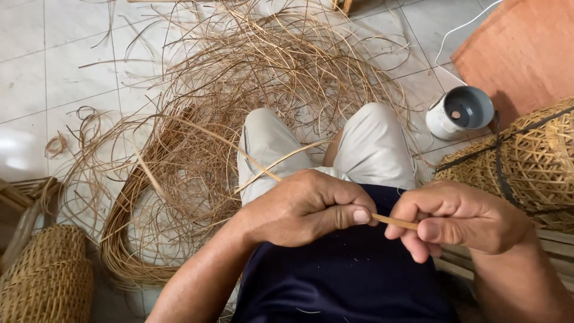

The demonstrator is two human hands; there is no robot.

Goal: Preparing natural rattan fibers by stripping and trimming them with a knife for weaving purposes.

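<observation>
Both hands pinch one cane strip (394, 222), left hand (305, 206) and right hand (457, 215) close together; likely drawing it through next.

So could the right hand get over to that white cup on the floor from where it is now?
Probably yes. The white cup stands on the tiles just beyond the right hand, with open floor between them and nothing piled across. But that hand is pinching the cane strip, so it would have to let go first.
</observation>
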